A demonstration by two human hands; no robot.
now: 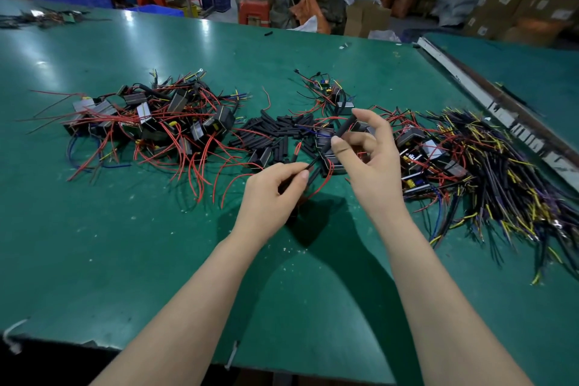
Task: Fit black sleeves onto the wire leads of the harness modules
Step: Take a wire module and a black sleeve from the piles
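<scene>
between right fingers (340, 142) and thumb, black sleeve (344, 128) stands pinched.

**Wire piles crowd mid-table; near edge stays passable**

Bare green table (125, 260) lies open btwn the near edge and the clutter, w/ both forearms crossing it. Straight ahead, a heap of loose black sleeves (275, 131) blocks the centre. Left, tangled modules w/ red leads (150, 122) spread wide, stray wires trailing toward the open area. Right, a long bundle of black-yellow wires (501, 175) fills the table to its edge rail (470, 88). Beyond the piles the far table surface is mostly bare.
</scene>
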